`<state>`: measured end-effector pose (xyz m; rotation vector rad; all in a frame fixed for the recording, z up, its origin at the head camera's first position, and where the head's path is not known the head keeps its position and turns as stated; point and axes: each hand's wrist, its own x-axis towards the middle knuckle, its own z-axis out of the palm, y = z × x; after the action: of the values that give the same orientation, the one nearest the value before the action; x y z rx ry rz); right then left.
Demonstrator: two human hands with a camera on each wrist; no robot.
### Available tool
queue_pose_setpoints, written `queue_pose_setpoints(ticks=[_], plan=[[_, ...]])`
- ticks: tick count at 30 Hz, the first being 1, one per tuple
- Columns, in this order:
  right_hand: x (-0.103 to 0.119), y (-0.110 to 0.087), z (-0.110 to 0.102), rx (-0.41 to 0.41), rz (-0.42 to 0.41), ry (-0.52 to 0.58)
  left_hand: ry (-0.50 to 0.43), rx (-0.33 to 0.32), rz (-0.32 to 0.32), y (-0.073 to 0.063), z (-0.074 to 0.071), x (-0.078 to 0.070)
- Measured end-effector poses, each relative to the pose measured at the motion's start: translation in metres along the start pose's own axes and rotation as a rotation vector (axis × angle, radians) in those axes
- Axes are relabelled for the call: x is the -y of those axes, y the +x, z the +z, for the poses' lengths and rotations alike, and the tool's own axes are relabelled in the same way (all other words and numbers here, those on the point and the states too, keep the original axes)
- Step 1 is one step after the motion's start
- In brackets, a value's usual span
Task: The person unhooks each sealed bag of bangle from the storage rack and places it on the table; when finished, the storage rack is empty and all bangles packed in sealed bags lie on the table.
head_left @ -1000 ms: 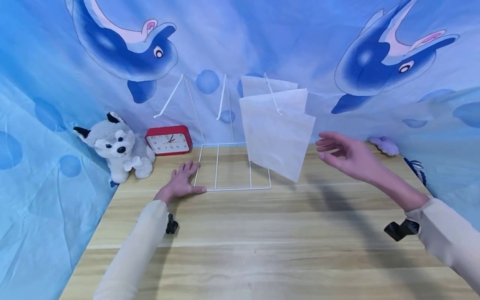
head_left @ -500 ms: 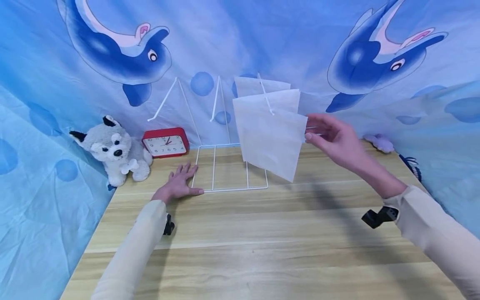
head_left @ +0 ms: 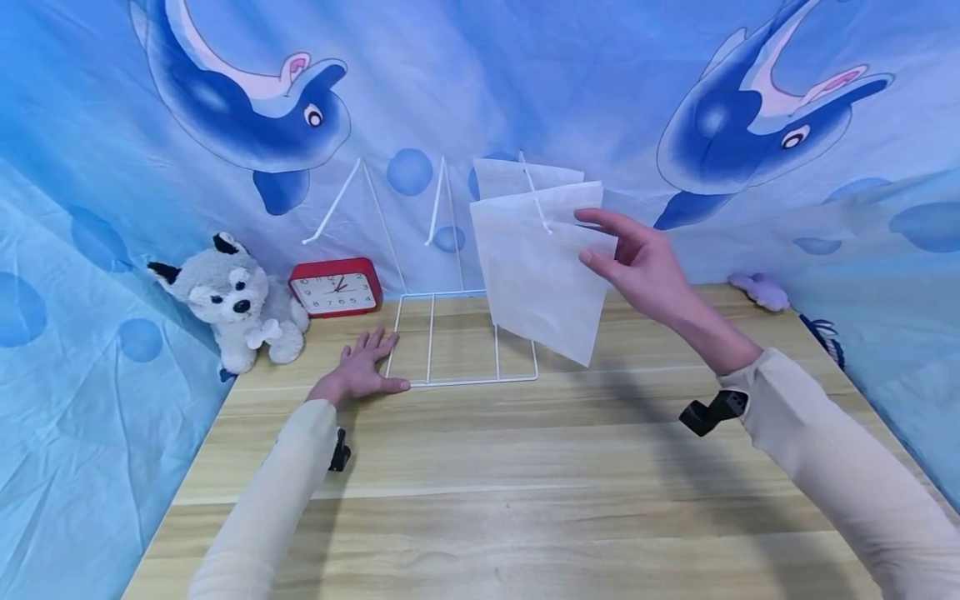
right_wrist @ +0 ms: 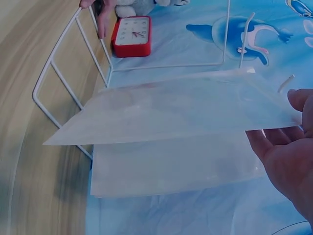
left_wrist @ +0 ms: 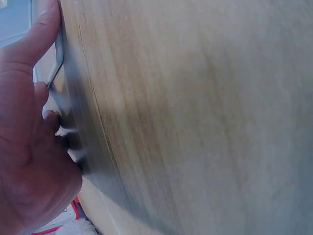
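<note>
Thin white sheets (head_left: 536, 283) hung, overlapping and slightly tilted, on the right side of a white wire rack (head_left: 472, 382) standing on a pale wooden worktop (head_left: 495, 483). A slanting bar (head_left: 536, 196) crossed in front of their upper part; how many sheets there were could not be told. They looked like paper or thin film: very light, likely smooth and a little slippery, flexible enough to bend or crease under a hard squeeze. The free right edge, clear of the wire, seemed the best place for a gentle hold with flat fingertips. The rack looked light and apt to slide or tip if the sheets were tugged.

The person's right hand (head_left: 647, 267) reached in from the right, raised off the worktop, wrist slanting up and inward. Thumb and fingers stood apart, straddling the front sheet's right edge, thumb in front and fingers behind, with no firm pinch visible. The left hand (head_left: 362, 368) lay low, palm down, fingers spread over the rack's front left corner, its forearm stretched forward.
</note>
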<state>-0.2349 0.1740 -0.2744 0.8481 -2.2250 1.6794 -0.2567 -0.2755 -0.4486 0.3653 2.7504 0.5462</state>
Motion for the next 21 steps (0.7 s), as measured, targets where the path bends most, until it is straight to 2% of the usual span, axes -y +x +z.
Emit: queue_pose_setpoints(ticks=[5,15,21], plan=[[-0.0016,0.0043,0.0031,0.011,0.005,0.038,0.014,-0.005,0.003,-0.0004,-0.0002,-0.0013],[0.0023,0.0063,0.0052,-0.005,0.007,-0.062,0.014,-0.005,0.001,-0.0021,0.0015,-0.0018],[0.0036,0.0065,0.0046,0.003,0.01,-0.063,0.019,-0.013,0.001,-0.0022,0.0021,-0.0002]])
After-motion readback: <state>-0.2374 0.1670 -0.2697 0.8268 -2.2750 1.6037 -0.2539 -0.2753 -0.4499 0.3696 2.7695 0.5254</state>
